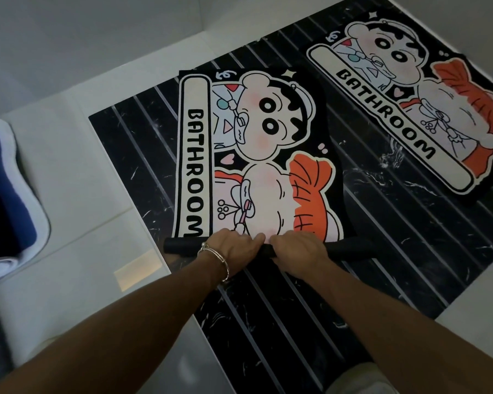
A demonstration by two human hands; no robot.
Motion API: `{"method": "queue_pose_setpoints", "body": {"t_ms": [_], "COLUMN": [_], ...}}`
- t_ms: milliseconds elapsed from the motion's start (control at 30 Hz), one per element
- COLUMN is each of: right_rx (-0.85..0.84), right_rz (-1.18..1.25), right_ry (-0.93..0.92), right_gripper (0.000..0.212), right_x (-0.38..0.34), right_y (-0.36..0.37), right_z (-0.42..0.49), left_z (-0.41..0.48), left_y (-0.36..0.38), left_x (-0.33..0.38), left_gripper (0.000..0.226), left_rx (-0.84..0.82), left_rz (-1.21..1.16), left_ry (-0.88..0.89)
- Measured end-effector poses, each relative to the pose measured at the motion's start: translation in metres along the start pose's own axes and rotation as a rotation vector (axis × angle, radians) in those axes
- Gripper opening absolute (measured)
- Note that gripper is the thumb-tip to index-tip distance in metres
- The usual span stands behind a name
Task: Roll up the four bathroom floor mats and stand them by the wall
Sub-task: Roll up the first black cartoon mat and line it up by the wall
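A black cartoon mat (256, 155) printed BATHROOM lies on the dark striped floor. Its near edge is curled into a thin black roll (350, 247) across the bottom. My left hand (234, 245), with bracelets at the wrist, and my right hand (299, 248) sit side by side on the middle of that roll, fingers curled over it. A second, matching mat (410, 103) lies flat at the upper right. A blue and white mat (9, 194) lies at the left edge, partly cut off by the frame.
The dark marble panel (367, 265) with pale stripes runs diagonally under both cartoon mats. White floor tiles (83, 194) surround it. A pale wall (97, 32) stands beyond the far tiles at the top left.
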State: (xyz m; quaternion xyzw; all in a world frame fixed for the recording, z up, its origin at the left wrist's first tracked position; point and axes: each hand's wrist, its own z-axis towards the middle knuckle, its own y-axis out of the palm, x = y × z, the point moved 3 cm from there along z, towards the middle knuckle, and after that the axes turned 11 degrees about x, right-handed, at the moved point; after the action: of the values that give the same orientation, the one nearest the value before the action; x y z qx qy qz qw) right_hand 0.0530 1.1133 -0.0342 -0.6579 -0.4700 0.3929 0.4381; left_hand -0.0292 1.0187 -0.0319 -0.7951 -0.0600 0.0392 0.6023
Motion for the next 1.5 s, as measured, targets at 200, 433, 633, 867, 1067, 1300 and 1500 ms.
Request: {"method": "queue_pose_setpoints", "body": {"t_ms": [200, 433, 633, 867, 1067, 1300, 1500], "right_rx": [0.037, -0.191, 0.129, -0.128, 0.1, -0.277, -0.047], "right_rz": [0.023, 0.192, 0.04, 0.185, 0.104, 0.192, 0.173], "right_ry": [0.06, 0.147, 0.098, 0.221, 0.208, 0.177, 0.178], "right_gripper": [0.017, 0.018, 0.02, 0.006, 0.021, 0.021, 0.019], "right_x": [-0.002, 0.004, 0.002, 0.004, 0.001, 0.012, 0.008], "right_y": [-0.006, -0.007, -0.01, -0.008, -0.005, -0.001, -0.003], "right_z": [-0.002, 0.004, -0.003, -0.001, -0.007, -0.004, -0.017], "left_z": [0.004, 0.002, 0.011, 0.001, 0.01, -0.002, 0.005], "left_y": [-0.001, -0.001, -0.009, -0.003, -0.011, -0.005, -0.008], "left_x": [0.0, 0.001, -0.009, 0.002, -0.001, 0.019, 0.016], "left_gripper": [0.018, 0.022, 0.02, 0.025, 0.02, 0.031, 0.023], "left_rx": [0.002, 0.084, -0.011, 0.143, 0.012, 0.124, -0.027], "left_rz": [0.006, -0.003, -0.142, -0.011, -0.036, -0.046, -0.035], "left_ry": [-0.006, -0.05, -0.164, -0.104, -0.178, -0.135, -0.118]}}
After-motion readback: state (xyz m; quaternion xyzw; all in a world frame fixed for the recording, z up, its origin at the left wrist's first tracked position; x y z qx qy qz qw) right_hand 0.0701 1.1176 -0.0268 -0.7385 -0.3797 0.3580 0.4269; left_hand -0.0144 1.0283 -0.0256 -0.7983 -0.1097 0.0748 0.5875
